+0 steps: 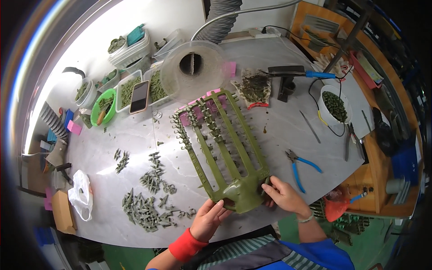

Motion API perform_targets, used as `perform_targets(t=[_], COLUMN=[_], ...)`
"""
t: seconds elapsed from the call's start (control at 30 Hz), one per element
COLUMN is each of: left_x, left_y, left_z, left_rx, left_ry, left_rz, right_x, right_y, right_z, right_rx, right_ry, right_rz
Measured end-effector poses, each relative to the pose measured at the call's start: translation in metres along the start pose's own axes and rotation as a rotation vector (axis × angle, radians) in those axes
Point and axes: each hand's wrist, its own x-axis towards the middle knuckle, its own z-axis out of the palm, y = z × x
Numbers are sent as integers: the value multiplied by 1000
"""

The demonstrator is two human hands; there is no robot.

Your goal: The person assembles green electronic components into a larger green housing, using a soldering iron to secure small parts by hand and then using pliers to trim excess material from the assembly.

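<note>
Both hands hold a green wax-like tree (231, 168) by its rounded, cup-shaped near end. Several parallel bars run from that end toward the back, lined with small green parts. My left hand (209, 218), with a red wristband on its arm, grips the near left corner between thumb and fingers. At the near right corner, my right hand (282, 194) pinches the edge, thumb on top and fingers partly hidden. The far end rises over a pink block (204, 110). A heap of small grey-green pointed pieces (146, 211) lies left of my left hand, with smaller groups farther back.
Blue-handled cutters (301, 168) and a thin metal tool (310, 127) lie right. A blue-handled corded tool (320, 74) rests on a black stand near a white bucket of green pellets (334, 105). A phone (139, 96) leans against parts tubs; a white bag (81, 193) lies left.
</note>
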Motion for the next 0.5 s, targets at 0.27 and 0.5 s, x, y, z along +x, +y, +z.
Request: perform_targets(t=[0.27, 0.5], left_x=[1, 4], left_y=[-3, 2], left_z=[-4, 9], left_rx=[-4, -136], left_ry=[-14, -23], left_rz=[12, 53], right_x=[3, 0], right_y=[7, -7], right_z=[2, 15], right_rx=[-20, 195], right_ry=[26, 59], right_rz=[-19, -24])
